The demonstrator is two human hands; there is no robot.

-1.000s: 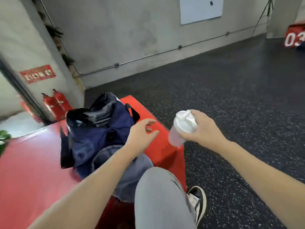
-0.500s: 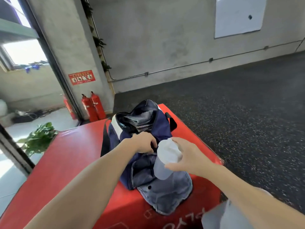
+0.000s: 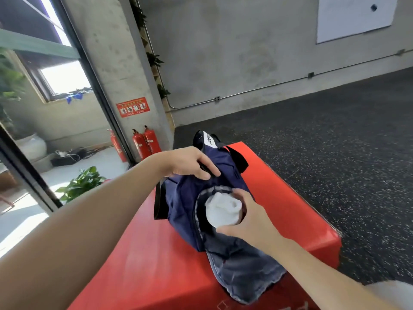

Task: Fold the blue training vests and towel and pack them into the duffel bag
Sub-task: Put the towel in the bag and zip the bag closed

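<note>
A navy duffel bag [image 3: 185, 204] lies on a red padded box [image 3: 290, 206]. Its end pocket gapes toward me, with the flap [image 3: 245, 271] hanging down over the box's near edge. My right hand [image 3: 250, 218] grips a white shaker bottle [image 3: 221, 209], whose lower part sits inside that end pocket opening. My left hand [image 3: 190, 164] rests on top of the bag, fingers curled over the dark fabric near the zip. No vests or towel are visible.
Dark speckled rubber floor [image 3: 324, 135] lies right of the box. Two red fire extinguishers [image 3: 146, 140] stand by a concrete pillar [image 3: 116, 63]. A potted plant [image 3: 81, 183] sits left, beside the doorway. My knee [image 3: 391, 294] shows at the bottom right.
My right hand brought the white bottle from beside the box into the bag's end pocket. My left hand moved up onto the top of the bag. The camera swung left.
</note>
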